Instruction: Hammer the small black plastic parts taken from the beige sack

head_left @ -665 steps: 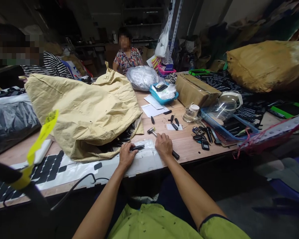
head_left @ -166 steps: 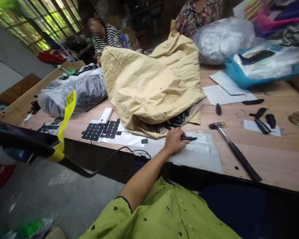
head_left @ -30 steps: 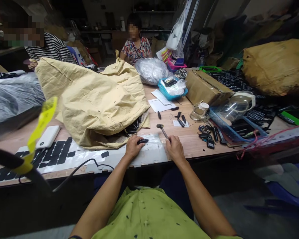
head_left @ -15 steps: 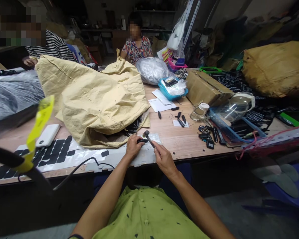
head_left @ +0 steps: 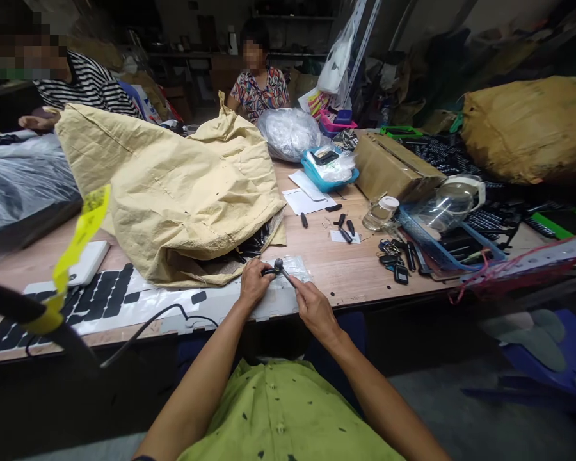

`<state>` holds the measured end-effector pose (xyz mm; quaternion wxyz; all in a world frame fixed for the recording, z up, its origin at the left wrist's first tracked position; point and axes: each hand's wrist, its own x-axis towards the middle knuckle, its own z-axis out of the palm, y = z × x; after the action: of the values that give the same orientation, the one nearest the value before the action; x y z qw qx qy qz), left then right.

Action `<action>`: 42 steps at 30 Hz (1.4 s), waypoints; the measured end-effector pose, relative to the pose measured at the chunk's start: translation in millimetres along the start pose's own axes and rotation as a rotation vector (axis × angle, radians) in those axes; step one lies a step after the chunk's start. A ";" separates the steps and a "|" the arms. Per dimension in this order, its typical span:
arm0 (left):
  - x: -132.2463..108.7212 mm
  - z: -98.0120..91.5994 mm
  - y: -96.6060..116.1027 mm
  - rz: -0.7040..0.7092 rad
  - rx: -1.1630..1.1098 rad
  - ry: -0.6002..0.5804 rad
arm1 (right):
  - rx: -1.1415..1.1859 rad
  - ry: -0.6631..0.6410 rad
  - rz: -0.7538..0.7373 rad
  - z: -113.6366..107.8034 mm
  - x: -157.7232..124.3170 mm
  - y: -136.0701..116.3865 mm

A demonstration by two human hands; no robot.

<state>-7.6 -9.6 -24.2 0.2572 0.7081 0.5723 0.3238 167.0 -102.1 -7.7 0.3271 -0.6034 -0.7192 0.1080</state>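
My left hand [head_left: 254,283] rests at the table's near edge, its fingers closed round a small black piece [head_left: 269,272], most of which they hide. My right hand [head_left: 315,308] grips the thin handle of a small hammer [head_left: 286,275]. The hammer's rounded metal head is at the black piece beside my left fingertips; whether the two touch I cannot tell. Under both hands lies a grey-white board [head_left: 278,304] with a clear plastic bag [head_left: 295,266] on it. Just left of my left hand is the opening of a large beige sack [head_left: 182,186] with shiny black pieces inside.
Black handle-shaped pieces [head_left: 345,235] lie beyond my hands. To the right are keys [head_left: 388,256], a glass jar [head_left: 380,216], a blue basket [head_left: 461,246] and a carton [head_left: 393,169]. A yellow-tagged bar [head_left: 38,317] juts in at left. Two people sit across the table.
The hammer's head has turned and now sits over the black piece near my left fingertips. My left hand keeps its hold. The whole view has shifted slightly.
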 end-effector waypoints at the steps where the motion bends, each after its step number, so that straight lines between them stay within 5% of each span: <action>1: 0.0 0.0 -0.2 0.004 0.000 0.002 | -0.001 -0.001 0.004 0.4 0.0 0.8; 14: -2.8 -3.9 5.8 0.020 0.027 -0.018 | -0.455 0.098 0.162 -0.3 53.4 56.0; 19: -2.4 -8.3 6.6 0.052 0.045 -0.029 | -0.517 0.168 0.160 14.1 52.2 57.0; 22: -21.8 -16.5 11.8 0.088 -0.024 -0.035 | -0.518 0.217 0.140 17.3 51.0 54.8; 24: -48.9 -22.0 15.5 0.137 -0.109 -0.106 | -0.518 0.220 0.139 17.1 51.2 53.6; 28: -113.6 -22.6 15.4 0.277 -0.178 -0.437 | -0.515 0.162 0.160 14.8 52.0 50.0; 31: -141.3 -9.6 6.1 0.176 -0.121 -0.572 | -0.518 0.141 0.161 13.5 52.7 46.8; 37: -132.6 17.6 -11.2 -0.283 0.089 -0.595 | -0.538 0.144 0.167 12.7 54.5 41.6; 42: -122.0 -2.7 15.4 -0.217 0.159 -0.779 | -0.570 0.138 0.160 13.2 54.7 40.6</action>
<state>-16.2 -132.1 -31.2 0.4316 0.7312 0.5266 -0.0429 188.3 -37.5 -21.5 0.1832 -0.7317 -0.6466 -0.1140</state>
